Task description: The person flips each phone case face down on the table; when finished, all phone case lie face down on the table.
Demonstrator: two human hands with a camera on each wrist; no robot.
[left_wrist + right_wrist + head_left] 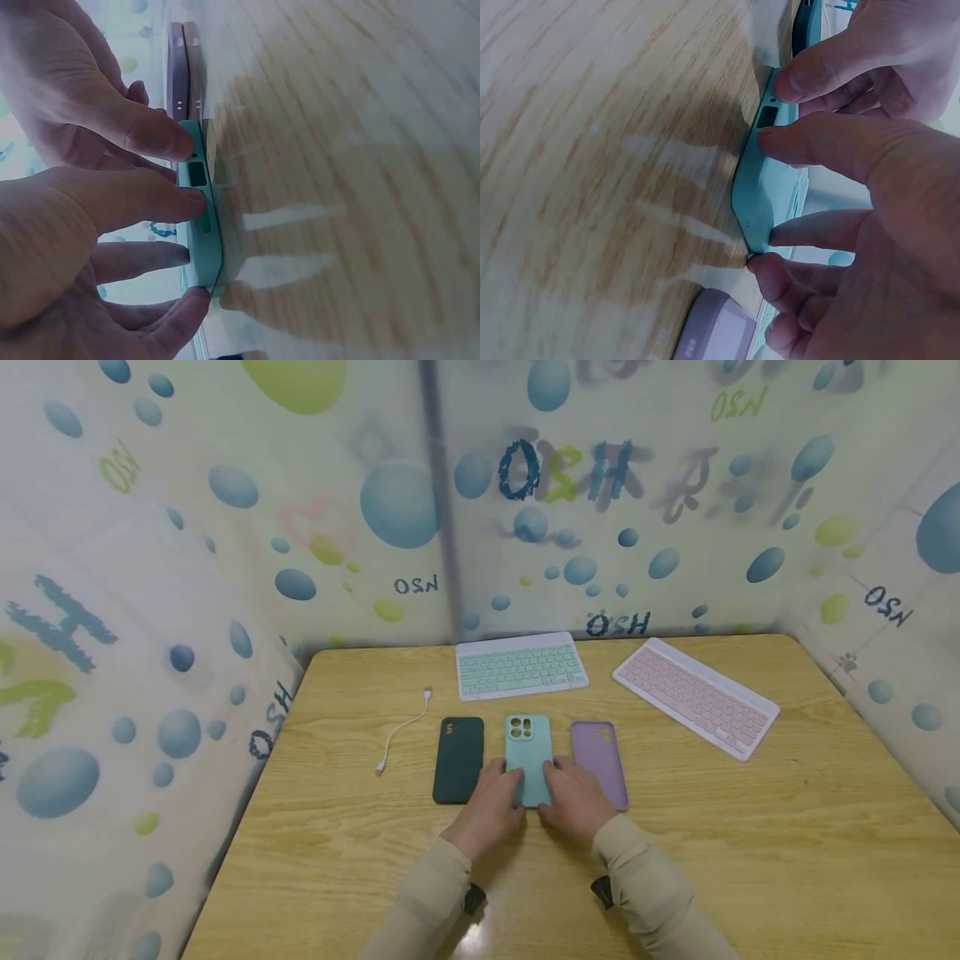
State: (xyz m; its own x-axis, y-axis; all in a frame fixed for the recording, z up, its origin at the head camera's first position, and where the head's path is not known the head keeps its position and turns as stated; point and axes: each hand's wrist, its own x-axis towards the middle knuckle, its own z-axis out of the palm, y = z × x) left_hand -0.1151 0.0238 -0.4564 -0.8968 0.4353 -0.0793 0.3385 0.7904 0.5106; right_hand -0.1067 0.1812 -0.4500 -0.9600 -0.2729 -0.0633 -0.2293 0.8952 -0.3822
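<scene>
A teal phone case (528,747) lies back up on the wooden table (750,843), between a dark green case (458,760) and a purple case (598,760). My left hand (504,783) and right hand (558,783) both grip the teal case's near end. In the left wrist view my left hand (184,251) has its thumb on the teal case's (201,225) bottom edge and its fingers at the corner. In the right wrist view my right hand (780,232) pinches the teal case (765,191) the same way, and the purple case (716,330) lies beside it.
A mint keyboard (521,666) and a pink keyboard (696,697) lie at the back of the table. A white cable (401,732) lies left of the dark green case. Bubble-patterned walls enclose the table on three sides.
</scene>
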